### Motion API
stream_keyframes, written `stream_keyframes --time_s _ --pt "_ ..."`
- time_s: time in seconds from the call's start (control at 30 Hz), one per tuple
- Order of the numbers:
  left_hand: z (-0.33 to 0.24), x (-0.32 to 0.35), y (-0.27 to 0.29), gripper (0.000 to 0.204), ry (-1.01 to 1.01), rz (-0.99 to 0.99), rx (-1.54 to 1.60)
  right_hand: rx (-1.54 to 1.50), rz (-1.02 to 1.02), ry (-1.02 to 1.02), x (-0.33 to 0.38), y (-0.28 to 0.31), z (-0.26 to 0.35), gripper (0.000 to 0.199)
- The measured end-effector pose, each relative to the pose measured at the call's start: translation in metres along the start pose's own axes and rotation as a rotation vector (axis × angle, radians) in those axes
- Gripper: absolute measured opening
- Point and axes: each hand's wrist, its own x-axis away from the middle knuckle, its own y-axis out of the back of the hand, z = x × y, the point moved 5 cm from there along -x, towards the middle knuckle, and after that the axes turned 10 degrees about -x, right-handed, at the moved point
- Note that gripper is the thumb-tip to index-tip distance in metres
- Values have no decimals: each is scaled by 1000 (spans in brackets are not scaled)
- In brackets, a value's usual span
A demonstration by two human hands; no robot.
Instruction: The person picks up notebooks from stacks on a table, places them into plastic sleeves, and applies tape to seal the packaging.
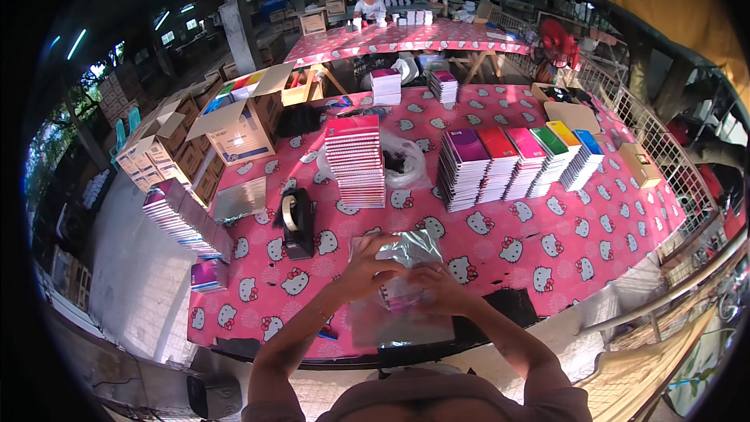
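Observation:
In front of me lies a clear plastic bag (402, 331) on the pink table, shiny and crinkled at its far end. A spiral notebook (400, 295) shows dimly through the plastic, partly covered by my hands. Over the bag's left side my left hand (370, 269) is raised, thumb and fingers curved with a gap between them. My right hand (439, 289) rests on the bag's right side, its fingers bent onto the plastic and slightly blurred. Left of the bag stands a black tape dispenser (298, 225). A tall stack of red notebooks (354, 164) rises beyond the hands.
Purple, red, pink, green and blue notebook stacks (508, 168) stand at the right. More purple notebooks (183, 219) line the left edge near open cardboard boxes (246, 129). A white plastic bag (406, 162) lies behind the red stack. A person (370, 8) sits at a far table.

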Motion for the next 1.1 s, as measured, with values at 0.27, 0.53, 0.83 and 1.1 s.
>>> stream_keyframes --time_s 0.27,0.53,0.83,1.1 --pt "9 0 -21 21 35 -83 -29 124 -4 154 0 -9 2 48" --pt "9 16 2 24 142 -61 19 -51 4 -72 -3 -1 4 57" --pt "12 1 -45 38 -80 26 -285 151 195 -13 1 -27 -17 66" --pt "49 25 -88 101 762 -118 589 129 -59 48 -13 -13 5 42"
